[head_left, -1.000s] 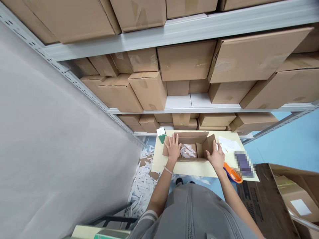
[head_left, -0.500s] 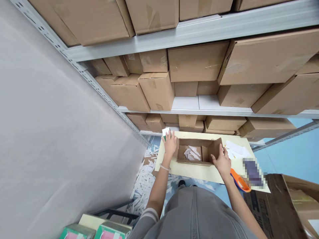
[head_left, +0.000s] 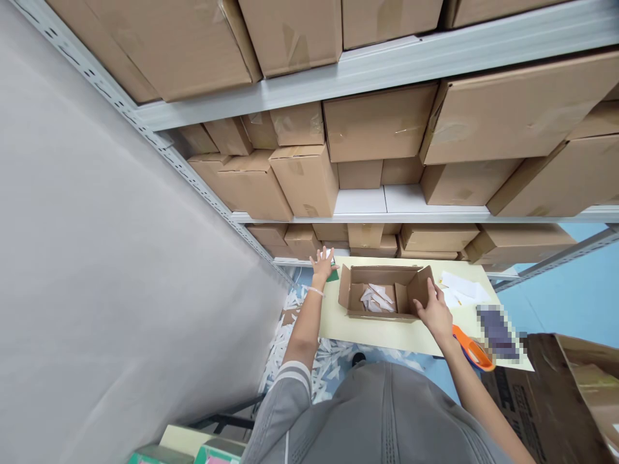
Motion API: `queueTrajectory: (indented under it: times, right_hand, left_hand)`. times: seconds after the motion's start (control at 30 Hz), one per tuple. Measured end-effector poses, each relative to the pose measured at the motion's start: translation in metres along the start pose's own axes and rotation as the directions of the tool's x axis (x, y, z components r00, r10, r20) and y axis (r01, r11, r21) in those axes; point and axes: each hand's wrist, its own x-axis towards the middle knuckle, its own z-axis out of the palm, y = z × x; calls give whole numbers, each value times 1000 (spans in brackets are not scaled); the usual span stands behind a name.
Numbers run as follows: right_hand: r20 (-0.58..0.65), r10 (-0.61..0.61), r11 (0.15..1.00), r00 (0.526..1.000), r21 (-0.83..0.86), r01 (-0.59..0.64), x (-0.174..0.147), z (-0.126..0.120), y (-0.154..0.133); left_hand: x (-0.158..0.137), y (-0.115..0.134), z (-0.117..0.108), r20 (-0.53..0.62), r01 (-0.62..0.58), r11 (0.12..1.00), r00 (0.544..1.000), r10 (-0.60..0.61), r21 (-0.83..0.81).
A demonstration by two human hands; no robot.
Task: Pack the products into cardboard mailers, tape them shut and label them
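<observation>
Where the left hand (head_left: 323,267) is spread: its fingers are parted and released, held at a small green-and-white box (head_left: 333,275); whether contact is made cannot be told.
Small box: partly covered by the left hand, its green side seen just right of that palm.
Right hand (head_left: 436,317): placed at the right end of an open, oblong brown cardboard carton (head_left: 380,276); whether the wall is pinched or merely braced cannot be told.
Carton: set between the two hands on a pale yellow tabletop (head_left: 343,330), with white paper pieces (head_left: 377,298) inside.
Small-box grip: opposite sides would best be taken, thumb against fingers.
Carton wall: only light pressure should be applied, lest it be bowed.
</observation>
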Motion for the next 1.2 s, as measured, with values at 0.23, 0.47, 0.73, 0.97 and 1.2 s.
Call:
queueTrajectory:
  times: [0.23, 0.47, 0.73, 0.97, 1.2]
  right_hand:
    - [-2, 6, 1000, 1000, 8, -6, 0, -1, 0]
    - [19, 28, 1000, 999, 4, -28, -1, -5, -3]
    - [6, 21, 1000, 1000, 12, -21, 0, -4, -3]
    - [-2, 0, 1000, 1000, 11, 0, 3, -1, -1]
    - [2, 9, 1000, 1000, 9, -9, 3, 0, -1]
  left_hand:
    - [11, -5, 18, -42, -36, 996, 998, 40, 81]
    - [19, -15, 9, -13, -95, 988, 995, 97, 121]
    - [3, -17, 0, -39, -111, 989, 993, 115, 96]
    - [-32, -33, -36, -245, -129, 992, 962, 124, -6]
    - [-108, -45, -118, -602, -362, 909, 779, 174, -205]
